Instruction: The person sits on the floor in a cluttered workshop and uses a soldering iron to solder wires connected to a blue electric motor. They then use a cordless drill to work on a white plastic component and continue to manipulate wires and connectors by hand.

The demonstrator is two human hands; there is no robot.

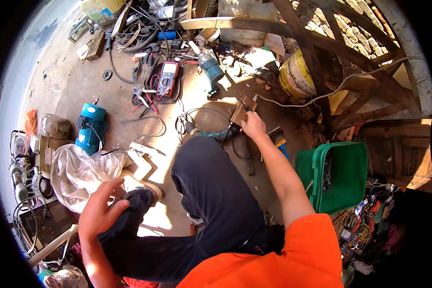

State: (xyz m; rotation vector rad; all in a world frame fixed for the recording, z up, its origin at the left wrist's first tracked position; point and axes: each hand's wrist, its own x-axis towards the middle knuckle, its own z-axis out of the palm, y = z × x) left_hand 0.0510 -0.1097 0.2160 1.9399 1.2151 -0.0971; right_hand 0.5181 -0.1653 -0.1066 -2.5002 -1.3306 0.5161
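Grip of the right hand [253, 126]: fingers bunched at a brown board [237, 114], just above the frame's centre — whether closed on the dark slim piece [247, 105] there, I cannot tell from where I stand. Left hand [101, 211]: empty, fingers apart, lower left. Step, apparently: one-handed positioning at the board — calling for steady, careful fingers.
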